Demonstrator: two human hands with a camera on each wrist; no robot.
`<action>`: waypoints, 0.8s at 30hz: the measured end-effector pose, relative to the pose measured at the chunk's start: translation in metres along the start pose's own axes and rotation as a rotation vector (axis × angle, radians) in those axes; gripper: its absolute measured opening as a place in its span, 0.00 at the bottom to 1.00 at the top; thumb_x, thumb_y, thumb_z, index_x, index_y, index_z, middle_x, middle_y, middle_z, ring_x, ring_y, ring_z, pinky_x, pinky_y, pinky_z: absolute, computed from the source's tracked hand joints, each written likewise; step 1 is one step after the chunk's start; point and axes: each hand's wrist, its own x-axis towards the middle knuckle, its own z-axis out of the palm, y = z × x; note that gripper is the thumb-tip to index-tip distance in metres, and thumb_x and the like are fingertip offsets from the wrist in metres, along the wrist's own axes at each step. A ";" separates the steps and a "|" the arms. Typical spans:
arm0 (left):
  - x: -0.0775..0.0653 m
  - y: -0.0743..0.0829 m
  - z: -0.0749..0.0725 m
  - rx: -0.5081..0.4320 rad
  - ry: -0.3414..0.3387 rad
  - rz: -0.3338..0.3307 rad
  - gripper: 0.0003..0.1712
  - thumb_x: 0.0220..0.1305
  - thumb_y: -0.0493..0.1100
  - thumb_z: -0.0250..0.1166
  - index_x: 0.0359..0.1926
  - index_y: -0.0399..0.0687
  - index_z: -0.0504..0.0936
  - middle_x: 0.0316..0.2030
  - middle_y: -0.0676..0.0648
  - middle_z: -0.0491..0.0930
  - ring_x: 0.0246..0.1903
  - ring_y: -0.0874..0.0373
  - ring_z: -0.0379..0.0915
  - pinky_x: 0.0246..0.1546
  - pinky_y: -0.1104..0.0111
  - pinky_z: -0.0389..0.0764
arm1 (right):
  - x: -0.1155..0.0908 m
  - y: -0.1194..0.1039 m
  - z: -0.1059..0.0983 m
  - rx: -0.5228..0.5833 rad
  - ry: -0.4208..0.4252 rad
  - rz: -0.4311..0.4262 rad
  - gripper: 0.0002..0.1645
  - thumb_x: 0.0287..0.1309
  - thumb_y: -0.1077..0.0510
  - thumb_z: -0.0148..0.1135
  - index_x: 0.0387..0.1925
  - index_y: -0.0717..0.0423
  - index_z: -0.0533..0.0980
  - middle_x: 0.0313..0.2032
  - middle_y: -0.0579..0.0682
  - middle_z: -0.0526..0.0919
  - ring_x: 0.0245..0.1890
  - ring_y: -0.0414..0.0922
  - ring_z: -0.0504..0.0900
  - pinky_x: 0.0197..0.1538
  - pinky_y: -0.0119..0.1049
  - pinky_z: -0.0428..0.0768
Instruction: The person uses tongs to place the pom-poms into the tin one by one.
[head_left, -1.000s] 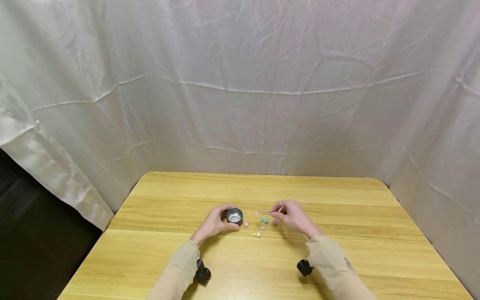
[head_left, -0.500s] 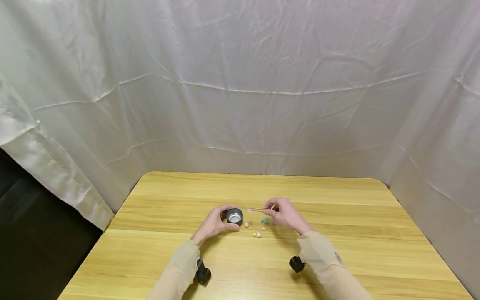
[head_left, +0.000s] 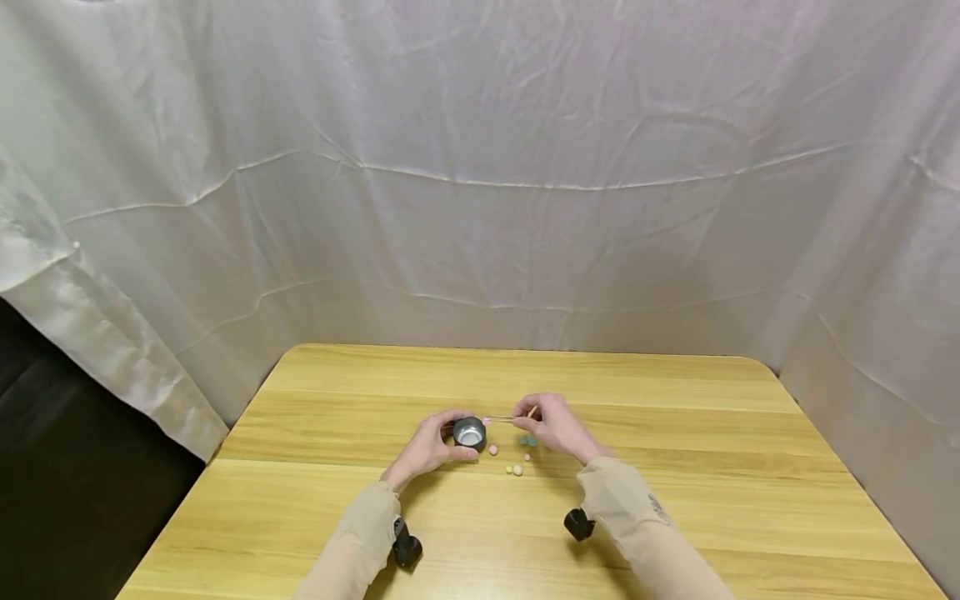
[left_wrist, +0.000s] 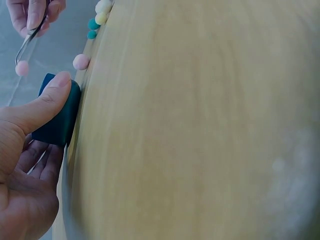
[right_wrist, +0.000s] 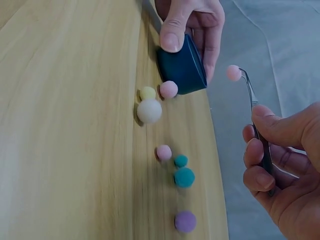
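A small dark round cup (right_wrist: pixel 181 72) with a shiny inside stands on the table. My left hand (head_left: pixel 427 446) grips its side, thumb on the near wall and fingers around the far one. In my right hand (head_left: pixel 558 427) are curved-tip tweezers (right_wrist: pixel 254 102), pinched between thumb and fingers. Their tips hold a pink pom-pom (right_wrist: pixel 233 73) in the air, close to the cup's right rim in the head view. The left wrist view also has the tweezers' tip with the held pom-pom (left_wrist: pixel 22 68) beyond the cup.
Loose pom-poms lie right of the cup: a pink one (right_wrist: pixel 169 89), a yellow one (right_wrist: pixel 147 93), a white one (right_wrist: pixel 149 111), a smaller pink one (right_wrist: pixel 164 152), two teal ones (right_wrist: pixel 184 177) and a purple one (right_wrist: pixel 185 221). Curtains surround the wooden table (head_left: pixel 675 383).
My right hand has moved left with the tweezers, bringing the pink pom-pom from above the loose ones to near the cup's rim. The left hand and cup have stayed put.
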 end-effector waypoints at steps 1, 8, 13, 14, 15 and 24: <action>0.000 0.000 0.000 0.002 -0.001 -0.003 0.36 0.54 0.34 0.77 0.63 0.31 0.74 0.58 0.32 0.79 0.56 0.38 0.79 0.59 0.47 0.79 | 0.001 0.000 0.001 -0.001 -0.001 -0.003 0.05 0.65 0.62 0.64 0.35 0.61 0.83 0.32 0.57 0.86 0.23 0.36 0.72 0.23 0.25 0.70; -0.001 0.002 0.000 0.008 0.000 -0.022 0.35 0.54 0.36 0.77 0.62 0.36 0.76 0.58 0.35 0.80 0.57 0.41 0.79 0.60 0.51 0.80 | 0.005 -0.004 0.005 -0.022 0.002 -0.005 0.04 0.65 0.62 0.65 0.33 0.58 0.83 0.31 0.50 0.84 0.24 0.37 0.73 0.25 0.25 0.71; -0.001 0.002 0.000 0.002 -0.003 -0.020 0.34 0.54 0.36 0.77 0.62 0.37 0.76 0.58 0.35 0.80 0.57 0.41 0.79 0.60 0.50 0.79 | 0.008 -0.007 0.008 -0.026 0.003 -0.001 0.04 0.65 0.62 0.65 0.34 0.57 0.84 0.32 0.49 0.85 0.24 0.37 0.74 0.27 0.26 0.72; -0.001 0.002 0.000 0.005 -0.004 -0.021 0.34 0.54 0.36 0.77 0.62 0.37 0.76 0.58 0.36 0.80 0.57 0.42 0.79 0.60 0.51 0.79 | 0.008 -0.007 0.009 -0.025 0.003 -0.004 0.04 0.65 0.63 0.65 0.34 0.57 0.84 0.32 0.49 0.85 0.24 0.37 0.75 0.27 0.26 0.73; -0.001 0.002 0.000 0.011 -0.005 -0.020 0.34 0.54 0.36 0.77 0.62 0.37 0.76 0.58 0.35 0.80 0.57 0.41 0.79 0.60 0.51 0.79 | 0.008 -0.007 0.009 -0.025 0.003 -0.005 0.04 0.65 0.63 0.65 0.33 0.57 0.84 0.32 0.50 0.85 0.24 0.37 0.75 0.27 0.26 0.73; -0.001 0.000 0.000 -0.004 -0.003 -0.010 0.34 0.54 0.35 0.77 0.62 0.34 0.76 0.58 0.33 0.80 0.57 0.38 0.79 0.60 0.47 0.78 | 0.013 -0.005 0.015 -0.050 0.006 -0.013 0.04 0.64 0.62 0.66 0.32 0.56 0.84 0.32 0.49 0.85 0.25 0.38 0.76 0.28 0.26 0.72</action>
